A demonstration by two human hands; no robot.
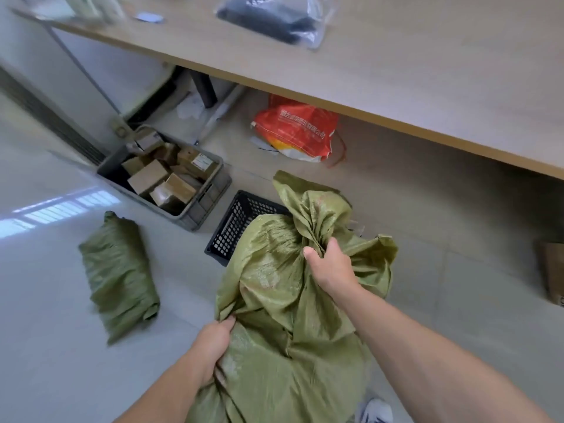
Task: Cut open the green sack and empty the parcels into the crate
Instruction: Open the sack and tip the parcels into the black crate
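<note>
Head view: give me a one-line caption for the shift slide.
Left grip and right grip clutch the sack by the black crate; grey crate of boxes beyond.

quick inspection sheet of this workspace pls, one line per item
surface: pale tiled floor, sunlight patch at left
job's things: green sack crumpled, its upper end lying over the black crate; no parcels from it visible; no cutting tool seen
clutter: second green bundle on the floor at left; grey crate holding cardboard boxes; red bag under the table; brown box at right edge
grippers: left hand grips the sack's lower fabric; right hand grips its gathered neck
cables: nothing seen
surroundings: the table carries a clear bag with dark contents
</note>
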